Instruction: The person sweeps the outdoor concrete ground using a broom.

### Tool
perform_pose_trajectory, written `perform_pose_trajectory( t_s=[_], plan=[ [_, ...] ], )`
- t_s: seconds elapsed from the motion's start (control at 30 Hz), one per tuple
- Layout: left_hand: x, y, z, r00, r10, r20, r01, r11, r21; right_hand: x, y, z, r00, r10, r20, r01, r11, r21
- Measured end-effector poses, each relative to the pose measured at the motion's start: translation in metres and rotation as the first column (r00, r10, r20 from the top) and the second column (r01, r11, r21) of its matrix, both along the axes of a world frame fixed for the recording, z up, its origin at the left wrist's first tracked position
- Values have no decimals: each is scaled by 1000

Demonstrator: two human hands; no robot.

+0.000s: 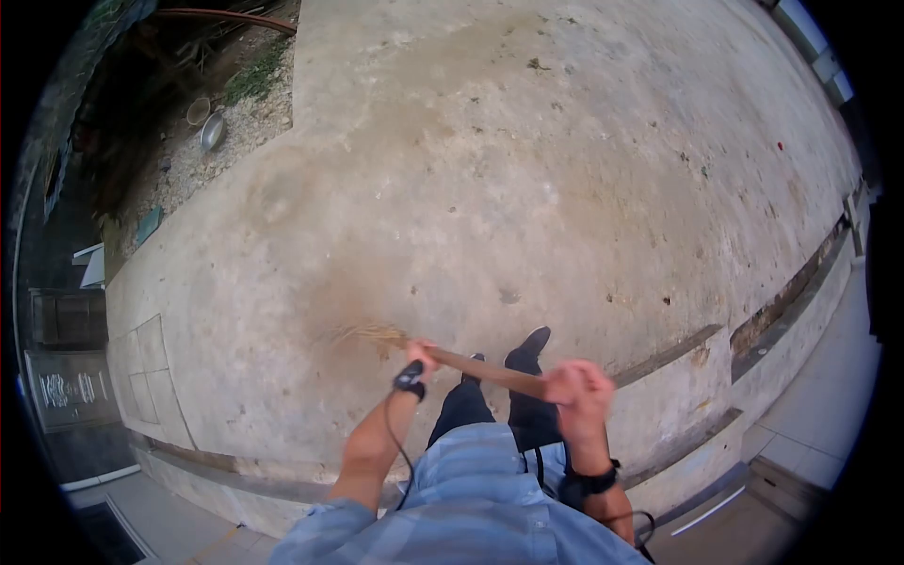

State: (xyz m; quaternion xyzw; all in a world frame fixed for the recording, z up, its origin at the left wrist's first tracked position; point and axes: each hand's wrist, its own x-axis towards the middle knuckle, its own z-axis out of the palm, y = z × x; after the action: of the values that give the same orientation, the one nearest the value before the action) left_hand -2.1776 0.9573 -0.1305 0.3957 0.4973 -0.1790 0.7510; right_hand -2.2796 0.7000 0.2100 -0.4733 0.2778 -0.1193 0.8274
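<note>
A broom with a wooden handle (490, 370) lies across the front of my body, slanting down toward the floor on the left. Its straw bristles (369, 332) fan out over the concrete, partly blurred; I cannot tell whether they touch it. Low on the handle, close to the bristles, my left hand (421, 356) is wrapped round the wood. My right hand (580, 390) is closed round the upper end of the handle, near my right side.
Around my shoes (529, 348) spreads a stained concrete floor (452, 188) with scattered bits of debris. A metal basin (213, 132) sits on gravel at the upper left. Raised concrete edging and a gutter (786, 292) run along the right.
</note>
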Motion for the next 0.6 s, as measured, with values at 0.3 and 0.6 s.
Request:
perform_pose_trajectory(
  t_s=[0.3, 0.6],
  plan=[
    [-8, -409, 72, 732, -673, -104, 679, 733, 36, -132, -98, 42, 692, -716, 95, 702, 636, -321],
    [-48, -556, 170, 666, -717, 207, 739, 671, -55, -196, -183, 76, 480, -705, 523, 859, 255, -444]
  ],
)
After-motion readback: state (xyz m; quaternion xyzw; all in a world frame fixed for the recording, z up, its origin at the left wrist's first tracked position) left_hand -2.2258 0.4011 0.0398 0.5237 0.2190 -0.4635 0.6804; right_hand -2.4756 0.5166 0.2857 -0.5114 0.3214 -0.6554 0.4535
